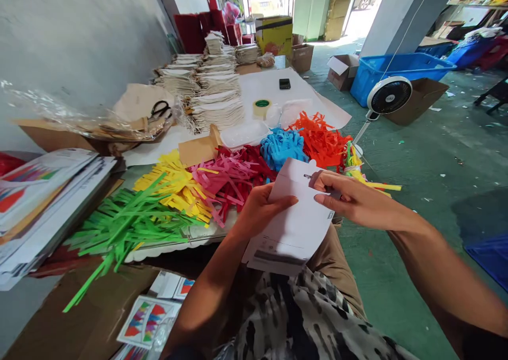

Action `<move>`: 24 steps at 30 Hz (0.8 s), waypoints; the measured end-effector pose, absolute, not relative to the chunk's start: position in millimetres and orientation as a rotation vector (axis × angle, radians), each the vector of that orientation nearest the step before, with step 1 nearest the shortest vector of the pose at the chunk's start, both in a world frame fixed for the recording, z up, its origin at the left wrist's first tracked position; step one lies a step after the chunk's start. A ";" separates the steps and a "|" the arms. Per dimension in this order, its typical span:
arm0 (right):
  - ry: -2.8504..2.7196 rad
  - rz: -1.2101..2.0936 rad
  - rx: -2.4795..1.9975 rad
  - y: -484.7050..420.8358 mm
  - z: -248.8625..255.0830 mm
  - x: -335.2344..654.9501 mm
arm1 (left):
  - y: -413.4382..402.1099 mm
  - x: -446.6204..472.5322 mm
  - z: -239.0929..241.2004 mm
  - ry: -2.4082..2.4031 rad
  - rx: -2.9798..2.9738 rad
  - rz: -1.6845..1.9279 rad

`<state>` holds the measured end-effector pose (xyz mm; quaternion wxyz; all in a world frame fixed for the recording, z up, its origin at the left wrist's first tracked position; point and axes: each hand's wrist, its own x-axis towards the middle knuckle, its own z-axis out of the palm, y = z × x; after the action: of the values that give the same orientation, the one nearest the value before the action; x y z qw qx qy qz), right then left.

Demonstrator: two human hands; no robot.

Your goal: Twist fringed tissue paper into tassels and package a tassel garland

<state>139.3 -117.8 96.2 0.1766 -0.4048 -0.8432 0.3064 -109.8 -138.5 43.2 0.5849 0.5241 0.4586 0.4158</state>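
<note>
My left hand (257, 209) grips the left edge of a white paper card (291, 227) held over my lap, thumb on its face. My right hand (351, 198) pinches the card's top right edge near a small notch. Just beyond the card lie heaps of cut paper strips on the table: green (127, 225), yellow (178, 185), pink and dark red (228, 177), blue (281, 145), orange (323, 137).
Stacks of printed sheets (43, 201) sit at the left. Piles of paper bags (216, 90), a tape roll (262, 106), scissors (160, 108) and a phone (284, 83) lie farther back. A white fan (389, 96) and blue crate (397, 69) stand on the green floor at right.
</note>
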 end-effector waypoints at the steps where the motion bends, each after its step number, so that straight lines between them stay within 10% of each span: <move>1: -2.386 0.875 -1.160 -117.1 94.9 139.4 | -138.1 -109.6 43.4 1.064 1.226 0.972; 10: -2.250 0.902 -1.184 -107.6 81.9 132.2 | -133.5 -114.1 39.3 1.115 1.237 1.014; 24: -2.129 -0.295 -0.956 -116.3 60.3 144.1 | -134.4 -125.3 28.5 1.200 0.984 1.220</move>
<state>144.1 -116.3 60.3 0.3844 -0.3750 -0.8356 -0.1159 -125.3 -134.4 28.5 0.5511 0.4161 0.5071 0.5157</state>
